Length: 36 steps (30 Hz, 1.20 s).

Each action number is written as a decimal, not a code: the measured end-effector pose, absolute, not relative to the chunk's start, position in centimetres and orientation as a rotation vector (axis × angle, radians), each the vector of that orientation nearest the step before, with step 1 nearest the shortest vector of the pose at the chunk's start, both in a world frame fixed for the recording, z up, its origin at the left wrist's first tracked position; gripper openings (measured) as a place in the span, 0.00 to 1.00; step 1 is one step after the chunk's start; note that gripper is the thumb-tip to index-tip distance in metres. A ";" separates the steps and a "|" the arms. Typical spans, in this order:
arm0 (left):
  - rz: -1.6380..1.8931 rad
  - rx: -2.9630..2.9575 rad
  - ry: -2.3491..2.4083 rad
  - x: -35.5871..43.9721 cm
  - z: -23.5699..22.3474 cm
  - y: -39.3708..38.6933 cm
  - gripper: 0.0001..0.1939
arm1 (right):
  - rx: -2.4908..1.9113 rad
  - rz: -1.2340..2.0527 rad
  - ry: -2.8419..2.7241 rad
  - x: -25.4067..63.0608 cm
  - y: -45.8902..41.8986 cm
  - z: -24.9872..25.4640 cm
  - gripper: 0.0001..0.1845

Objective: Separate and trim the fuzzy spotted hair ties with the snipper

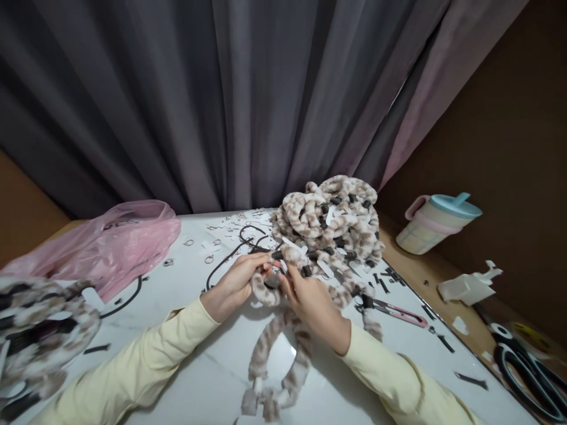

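At the left, a pink plastic bag [128, 239] lies beyond a furry bundle [62, 348], well apart from the work. The left hand [237, 280] reaches in beside a black cord [221, 265], its fingers pinched on a furry strap [261, 295]. That strap sits right at the fingertips, between the two hands; its held part bends in a short curve on the near side of them, so its long axis turns rather than running straight. Neither hand is clearly nearer. Below, a furry loop [259, 357] stretches lengthwise towards the person; whether it joins the strap is hidden. The right hand [316, 304] meets the strap from the other side, thumb and fingers closed on it, with the furry heap [305, 215] just beyond and pink-handled scissors [403, 314] farther right.
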<state>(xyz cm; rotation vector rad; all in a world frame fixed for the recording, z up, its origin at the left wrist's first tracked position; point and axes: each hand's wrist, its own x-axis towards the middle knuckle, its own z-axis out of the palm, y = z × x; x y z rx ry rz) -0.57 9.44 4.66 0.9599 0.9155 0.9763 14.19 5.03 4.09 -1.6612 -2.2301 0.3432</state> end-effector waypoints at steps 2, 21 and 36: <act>0.967 0.945 0.909 -0.4 4.8 9.1 0.08 | -1.613 0.428 -2.182 14.1 5.6 3.3 0.13; 1.333 2.330 1.188 0.1 4.2 7.2 0.07 | -1.325 0.794 -1.957 13.9 5.0 4.5 0.16; 1.255 2.479 1.040 -0.4 3.6 7.8 0.11 | -1.603 -0.072 -2.571 15.6 4.3 7.5 0.17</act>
